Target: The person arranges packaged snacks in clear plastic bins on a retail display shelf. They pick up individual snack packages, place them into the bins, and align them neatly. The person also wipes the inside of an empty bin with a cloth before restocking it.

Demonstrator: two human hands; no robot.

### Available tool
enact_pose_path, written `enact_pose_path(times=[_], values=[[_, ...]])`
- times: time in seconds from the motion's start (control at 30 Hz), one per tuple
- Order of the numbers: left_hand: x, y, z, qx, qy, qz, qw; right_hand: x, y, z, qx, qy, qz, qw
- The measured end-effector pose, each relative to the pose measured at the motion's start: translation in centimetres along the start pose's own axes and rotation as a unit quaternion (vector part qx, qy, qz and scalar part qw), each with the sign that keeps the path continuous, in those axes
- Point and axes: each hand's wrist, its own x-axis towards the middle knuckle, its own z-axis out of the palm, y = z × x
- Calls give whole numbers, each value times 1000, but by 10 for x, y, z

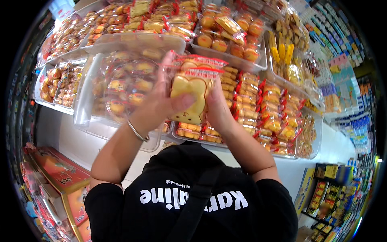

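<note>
In front of my chest I hold several individually wrapped breads [189,99], pressed together as a stack. The nearest is yellow, shaped like an animal's head, with a small printed face at its lower end. Its clear wrapper has a red, printed edge at the top. My left hand [164,96], below which a metal bangle [137,131] circles the wrist, lays its thumb across the front bread. On the other side, my right hand [217,106] grips the stack's edge. Directly beneath is a clear bin [189,139] holding rows of similar red-edged packs [248,104], partly hidden by my hands.
A transparent lid [99,87] rests over the bin of round cakes [116,107] to the left. Farther back stand bins of wrapped cakes [219,45] and pastries [151,18]. Stocked shelves [341,33] rise at right. Red boxes [60,169] stand at lower left.
</note>
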Motion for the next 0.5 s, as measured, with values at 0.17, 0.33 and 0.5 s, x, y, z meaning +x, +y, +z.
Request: enact_pose_path(times=[0.17,0.33,0.5], values=[[25,6,13,111,-45,-71,990,-2,-21,-54,-243,79,-84,963],[48,-40,30,551,-167,-69,815,-29,-48,-92,-135,207,-7,969],[65,-113,46,664,-303,-86,678,-56,-40,-107,-132,229,0,964]])
